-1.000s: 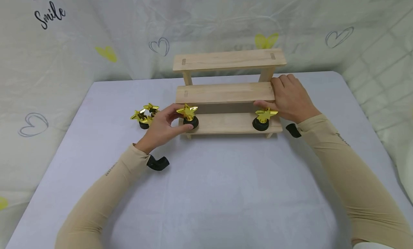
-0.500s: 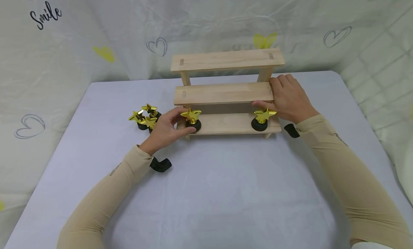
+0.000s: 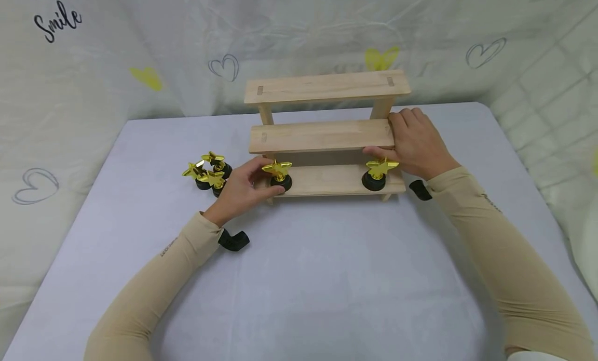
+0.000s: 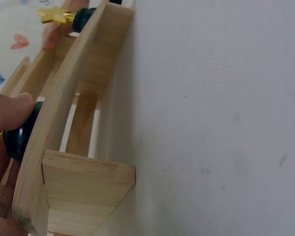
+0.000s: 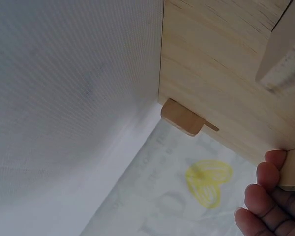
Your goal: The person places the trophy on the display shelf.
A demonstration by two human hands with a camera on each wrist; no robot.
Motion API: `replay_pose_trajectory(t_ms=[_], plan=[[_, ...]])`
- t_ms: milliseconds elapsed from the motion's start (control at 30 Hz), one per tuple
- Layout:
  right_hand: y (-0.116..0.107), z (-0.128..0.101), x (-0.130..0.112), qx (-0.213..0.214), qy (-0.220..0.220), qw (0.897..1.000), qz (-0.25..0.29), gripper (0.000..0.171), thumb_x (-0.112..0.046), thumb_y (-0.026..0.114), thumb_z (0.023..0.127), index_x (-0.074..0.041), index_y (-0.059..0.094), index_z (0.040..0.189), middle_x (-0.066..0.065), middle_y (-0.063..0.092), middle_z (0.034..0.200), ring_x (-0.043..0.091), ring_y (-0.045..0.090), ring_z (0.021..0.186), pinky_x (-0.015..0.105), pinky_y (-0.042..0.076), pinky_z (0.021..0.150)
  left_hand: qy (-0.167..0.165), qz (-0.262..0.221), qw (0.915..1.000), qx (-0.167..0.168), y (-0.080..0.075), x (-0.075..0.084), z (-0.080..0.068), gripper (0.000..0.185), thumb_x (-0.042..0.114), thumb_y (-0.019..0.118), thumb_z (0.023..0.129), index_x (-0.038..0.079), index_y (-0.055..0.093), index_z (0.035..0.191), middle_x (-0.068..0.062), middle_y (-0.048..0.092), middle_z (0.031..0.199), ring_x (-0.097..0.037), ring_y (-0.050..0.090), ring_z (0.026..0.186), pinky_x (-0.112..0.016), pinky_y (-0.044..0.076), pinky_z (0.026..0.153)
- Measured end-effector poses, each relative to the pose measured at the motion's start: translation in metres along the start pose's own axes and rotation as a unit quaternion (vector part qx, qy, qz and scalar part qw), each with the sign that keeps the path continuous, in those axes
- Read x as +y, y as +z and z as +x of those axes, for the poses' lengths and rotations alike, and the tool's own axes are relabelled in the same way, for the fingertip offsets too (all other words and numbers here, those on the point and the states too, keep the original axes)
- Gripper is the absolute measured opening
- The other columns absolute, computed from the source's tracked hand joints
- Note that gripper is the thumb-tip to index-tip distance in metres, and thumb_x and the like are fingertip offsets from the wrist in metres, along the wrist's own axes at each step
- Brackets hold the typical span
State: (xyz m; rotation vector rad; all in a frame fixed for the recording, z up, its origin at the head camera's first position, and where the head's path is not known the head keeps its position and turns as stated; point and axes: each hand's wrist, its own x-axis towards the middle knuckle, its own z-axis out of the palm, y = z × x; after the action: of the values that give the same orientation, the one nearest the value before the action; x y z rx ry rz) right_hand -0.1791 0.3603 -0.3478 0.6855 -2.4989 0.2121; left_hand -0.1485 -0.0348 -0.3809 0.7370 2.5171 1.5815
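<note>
Head view: left hand [image 3: 240, 189] pinches the black base of a star trophy [image 3: 278, 175] at the left end of the wooden rack's [image 3: 322, 135] lowest step; looks light, rigid plastic, glossy gold top likely slick, so base is the better hold. Right hand [image 3: 416, 143] wraps the rack's right end, thumb by second trophy [image 3: 376, 174]. Three spare trophies [image 3: 207, 171] lie on grey table [image 3: 299, 272]. Left wrist view: thumb [image 4: 12, 110] on round black base [image 4: 20, 135], bare unfinished plank edge. Right wrist view: fingertips [image 5: 265, 191] curled on smooth pale wood, grain visible
</note>
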Motion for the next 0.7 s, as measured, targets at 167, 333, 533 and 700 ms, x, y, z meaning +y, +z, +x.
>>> replay_pose_trajectory(t_ms=[167,333,533,700], plan=[[-0.001,0.001,0.0,-0.006,0.006,1.0,0.001,0.117,-0.094,0.02,0.086,0.016,0.056,0.102,0.025,0.051,0.08,0.041,0.047,0.074,0.052,0.042,0.075,0.003,-0.001,1.0,-0.002,-0.001,0.001,0.0,0.054,0.01,0.089,0.081,0.006,0.064,0.128,-0.01,0.069,0.123,-0.016,0.065,0.109,-0.025,0.056,0.099],[0.0,0.0,-0.001,-0.009,0.009,1.0,-0.001,0.118,-0.095,0.02,0.085,0.016,0.057,0.103,0.025,0.052,0.081,0.041,0.047,0.074,0.052,0.043,0.075,0.004,0.001,1.0,-0.003,-0.002,0.001,-0.001,0.056,0.009,0.089,0.08,0.005,0.064,0.129,-0.011,0.068,0.123,-0.018,0.065,0.109,-0.021,0.056,0.097],[-0.001,0.001,-0.002,-0.009,0.005,1.0,0.005,0.116,-0.093,0.023,0.086,0.016,0.056,0.102,0.026,0.052,0.081,0.041,0.048,0.074,0.052,0.043,0.074,0.004,-0.004,1.0,0.002,-0.008,0.002,-0.006,0.059,0.008,0.09,0.079,0.005,0.062,0.13,-0.01,0.065,0.131,-0.02,0.066,0.117,-0.031,0.055,0.11],[-0.002,0.0,-0.002,-0.005,0.003,1.0,0.002,0.116,-0.093,0.021,0.087,0.016,0.056,0.101,0.026,0.052,0.079,0.041,0.047,0.073,0.052,0.042,0.073,0.015,-0.005,0.9999,0.005,-0.014,0.003,-0.009,0.055,0.01,0.09,0.08,0.007,0.063,0.128,-0.008,0.065,0.131,-0.022,0.067,0.118,-0.03,0.051,0.114]])
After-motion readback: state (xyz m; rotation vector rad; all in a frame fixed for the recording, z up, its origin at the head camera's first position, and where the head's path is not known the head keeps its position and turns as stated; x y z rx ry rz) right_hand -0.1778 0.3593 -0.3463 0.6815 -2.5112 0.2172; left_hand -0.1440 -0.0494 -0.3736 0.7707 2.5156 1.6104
